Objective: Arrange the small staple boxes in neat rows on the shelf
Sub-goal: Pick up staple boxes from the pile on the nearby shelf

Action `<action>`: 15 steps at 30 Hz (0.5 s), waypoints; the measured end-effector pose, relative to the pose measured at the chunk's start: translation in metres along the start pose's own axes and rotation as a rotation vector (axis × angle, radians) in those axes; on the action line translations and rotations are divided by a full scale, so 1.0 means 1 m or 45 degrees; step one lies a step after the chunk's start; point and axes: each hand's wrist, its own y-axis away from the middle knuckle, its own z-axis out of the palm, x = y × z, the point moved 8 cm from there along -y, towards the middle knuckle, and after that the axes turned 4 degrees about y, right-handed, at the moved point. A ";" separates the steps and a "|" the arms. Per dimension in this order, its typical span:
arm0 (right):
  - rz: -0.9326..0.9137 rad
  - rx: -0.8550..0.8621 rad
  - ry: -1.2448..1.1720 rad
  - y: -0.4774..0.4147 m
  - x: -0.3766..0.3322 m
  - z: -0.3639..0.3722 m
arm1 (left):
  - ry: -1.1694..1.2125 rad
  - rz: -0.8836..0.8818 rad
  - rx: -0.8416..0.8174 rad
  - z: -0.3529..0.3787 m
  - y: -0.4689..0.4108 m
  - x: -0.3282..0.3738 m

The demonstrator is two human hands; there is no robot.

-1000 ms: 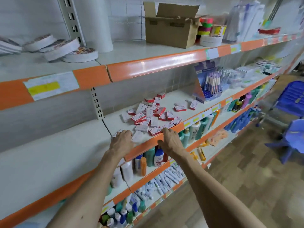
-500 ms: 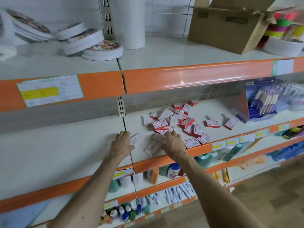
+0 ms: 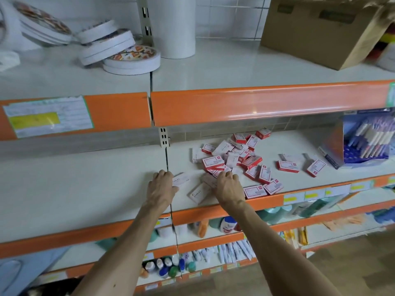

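Several small red-and-white staple boxes [image 3: 234,155] lie in a loose heap on the middle shelf [image 3: 265,202]. Two more boxes [image 3: 287,166] lie apart to the right of the heap. My left hand [image 3: 161,189] rests on the shelf at the seam between panels, fingers curled, gripping the end of a white staple box [image 3: 181,179]. My right hand [image 3: 228,188] is at the heap's near left edge, fingers curled over another white box [image 3: 207,179]. Between the hands a third white box [image 3: 197,193] lies slanted by the shelf's front edge.
A blue display carton of pens [image 3: 367,144] stands at the shelf's right end. The shelf above holds tape rolls [image 3: 119,53], a white paper roll [image 3: 173,28] and a cardboard box [image 3: 316,28]. Bottles [image 3: 227,225] and tubes fill the lower shelves. Left of the seam is bare shelf.
The view has moved closer and leftward along the shelf. Both hands have reached from the orange front edge further onto the shelf and now each closes on a white box.
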 end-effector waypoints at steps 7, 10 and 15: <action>-0.007 -0.043 0.230 -0.003 -0.004 0.002 | 0.013 -0.030 0.057 -0.014 0.013 -0.011; -0.046 -0.095 0.235 -0.005 -0.006 0.004 | 0.066 -0.088 0.069 -0.026 0.023 -0.027; -0.102 -0.078 0.268 -0.010 -0.011 -0.014 | 0.149 -0.192 0.124 -0.053 0.046 -0.067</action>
